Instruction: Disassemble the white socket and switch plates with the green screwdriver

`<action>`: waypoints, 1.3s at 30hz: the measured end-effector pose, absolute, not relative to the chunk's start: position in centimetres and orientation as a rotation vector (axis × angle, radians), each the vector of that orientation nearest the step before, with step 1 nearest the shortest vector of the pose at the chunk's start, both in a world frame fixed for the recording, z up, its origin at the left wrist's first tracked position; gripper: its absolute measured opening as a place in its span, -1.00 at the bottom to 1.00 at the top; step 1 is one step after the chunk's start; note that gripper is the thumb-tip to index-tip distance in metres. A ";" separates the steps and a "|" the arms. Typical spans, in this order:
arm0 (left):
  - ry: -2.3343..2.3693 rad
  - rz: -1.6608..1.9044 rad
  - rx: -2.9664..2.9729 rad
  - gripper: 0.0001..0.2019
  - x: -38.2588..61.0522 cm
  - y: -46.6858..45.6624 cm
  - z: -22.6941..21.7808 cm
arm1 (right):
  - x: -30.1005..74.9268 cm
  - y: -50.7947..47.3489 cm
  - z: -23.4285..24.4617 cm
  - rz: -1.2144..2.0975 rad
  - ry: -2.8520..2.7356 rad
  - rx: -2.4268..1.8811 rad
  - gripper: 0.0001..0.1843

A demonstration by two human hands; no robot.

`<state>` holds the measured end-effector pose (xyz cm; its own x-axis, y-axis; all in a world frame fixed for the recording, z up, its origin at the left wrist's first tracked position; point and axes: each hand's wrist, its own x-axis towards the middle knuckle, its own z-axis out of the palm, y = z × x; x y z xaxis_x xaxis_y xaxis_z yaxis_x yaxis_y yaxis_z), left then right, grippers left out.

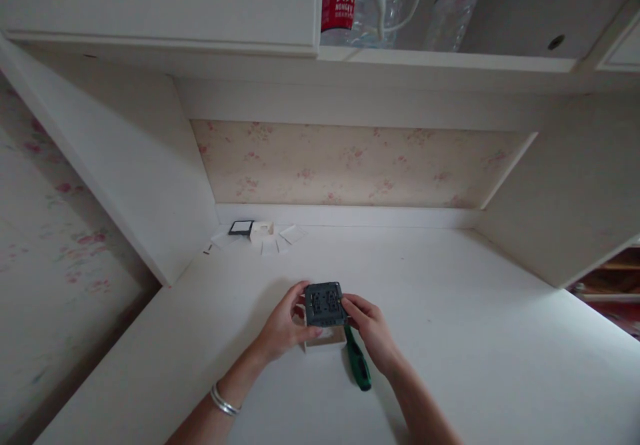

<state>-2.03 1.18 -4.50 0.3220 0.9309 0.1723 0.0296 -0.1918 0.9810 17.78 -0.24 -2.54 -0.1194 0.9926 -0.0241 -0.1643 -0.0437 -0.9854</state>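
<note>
Between both hands is a dark grey square wall switch [325, 304], its inner workings facing up. My left hand [286, 322] grips its left side, with the thumb along the lower edge. At the right edge, my right hand [367, 325] pinches it between thumb and fingers. Partly hidden beneath the switch lies a white open box [325, 342] on the desk. A screwdriver with a green handle [358, 362] rests beside the box, below my right hand; its tip is out of sight.
Toward the back left of the white desk [450, 338] lie a dark-framed switch plate [241, 228], a small white box [262, 231] and several pale flat pieces [293, 234]. An overhead shelf [445, 60] holds plastic bottles [340, 5]. Side panels border the desk.
</note>
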 end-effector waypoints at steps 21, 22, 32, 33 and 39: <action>0.891 1.100 1.264 -0.26 -1.7 1.0 -3.8 | 17.8 0.2 -4.1 1.404 -1.072 -1.004 -0.67; 0.891 1.110 1.251 -0.31 -1.7 1.0 -3.7 | 17.8 0.2 -4.1 1.407 -1.059 -1.002 -0.67; 0.997 1.156 1.311 -0.62 -1.8 1.4 -4.2 | 17.6 0.1 -4.1 1.433 -1.023 -0.979 -0.67; 1.001 1.161 1.310 -0.63 -1.8 1.5 -4.2 | 17.6 0.1 -4.2 1.435 -1.027 -0.979 -0.67; 1.026 1.183 1.318 -0.70 -1.7 1.4 -3.9 | 17.6 0.0 -4.2 1.440 -1.030 -0.977 -0.66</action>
<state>-1.72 1.41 -3.88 0.1466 0.9845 0.0968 -0.0428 -0.0915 0.9949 17.55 0.04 -4.21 -0.1009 0.9943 -0.0354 -0.2875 -0.0632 -0.9557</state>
